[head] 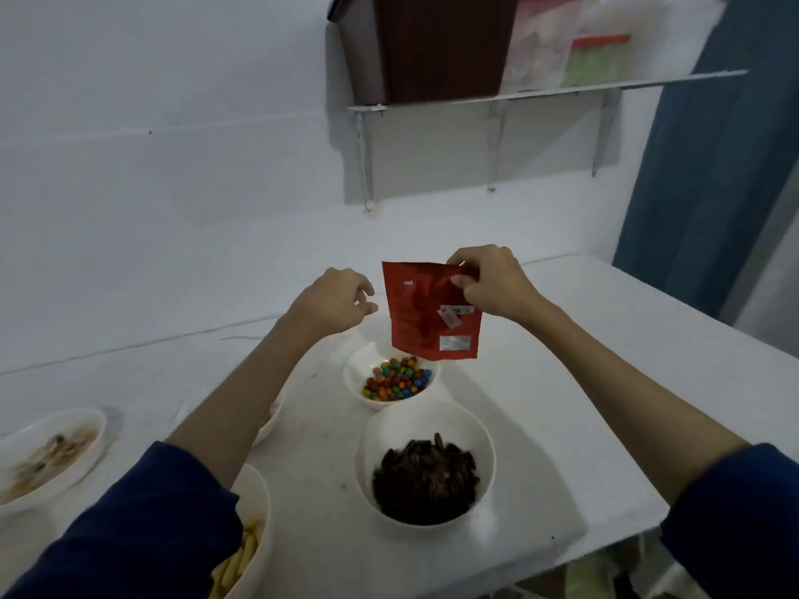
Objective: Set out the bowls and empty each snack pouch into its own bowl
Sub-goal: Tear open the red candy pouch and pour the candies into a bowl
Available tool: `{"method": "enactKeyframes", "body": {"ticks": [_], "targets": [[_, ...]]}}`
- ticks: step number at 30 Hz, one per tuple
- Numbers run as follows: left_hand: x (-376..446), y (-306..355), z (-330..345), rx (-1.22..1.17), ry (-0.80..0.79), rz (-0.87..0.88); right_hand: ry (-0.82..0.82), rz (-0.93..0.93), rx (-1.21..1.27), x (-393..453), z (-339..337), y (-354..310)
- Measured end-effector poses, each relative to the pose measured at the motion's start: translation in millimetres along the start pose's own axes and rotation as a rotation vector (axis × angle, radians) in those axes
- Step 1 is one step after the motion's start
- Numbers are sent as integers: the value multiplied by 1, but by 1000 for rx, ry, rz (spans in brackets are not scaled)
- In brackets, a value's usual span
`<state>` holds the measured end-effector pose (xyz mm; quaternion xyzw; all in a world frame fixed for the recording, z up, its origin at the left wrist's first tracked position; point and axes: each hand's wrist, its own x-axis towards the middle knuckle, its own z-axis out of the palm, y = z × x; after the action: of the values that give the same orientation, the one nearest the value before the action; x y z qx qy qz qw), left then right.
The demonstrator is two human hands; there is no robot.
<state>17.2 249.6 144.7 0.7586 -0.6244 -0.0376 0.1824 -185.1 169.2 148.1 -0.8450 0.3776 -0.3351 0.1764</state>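
My right hand (493, 281) pinches the top right corner of a red snack pouch (421, 313), which hangs above a white bowl of coloured candies (395, 378). My left hand (341, 298) hovers just left of the pouch with fingers loosely curled, holding nothing. Nearer to me stands a white bowl of dark seeds (426, 479). A bowl of pale yellow sticks (248, 551) sits under my left sleeve. Another white bowl (272, 419) is mostly hidden behind my left forearm.
A white dish with brownish food (47, 458) lies at the far left of the white table (583, 382). A wall shelf (540, 95) with a dark box and plastic bags hangs above. A blue curtain (713, 166) is at the right.
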Motion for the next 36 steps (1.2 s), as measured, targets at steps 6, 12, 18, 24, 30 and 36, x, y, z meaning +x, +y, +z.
{"method": "enactKeyframes", "body": {"ticks": [6, 12, 18, 24, 30, 36], "targets": [[-63, 85, 20, -5, -46, 257, 138, 160, -38, -96, -78, 14], [-130, 155, 67, -87, -194, 364, 153, 328, -73, -213, -130, 34], [-193, 194, 141, -87, -425, 370, 58, 424, -85, -310, -136, 73], [-250, 199, 248, -5, -701, 196, -216, 510, -73, -381, -90, 131], [-303, 170, 362, 131, -846, 89, -504, 659, -59, -441, 0, 202], [-315, 113, 494, 29, -850, -19, -534, 704, -77, -487, 122, 297]]}}
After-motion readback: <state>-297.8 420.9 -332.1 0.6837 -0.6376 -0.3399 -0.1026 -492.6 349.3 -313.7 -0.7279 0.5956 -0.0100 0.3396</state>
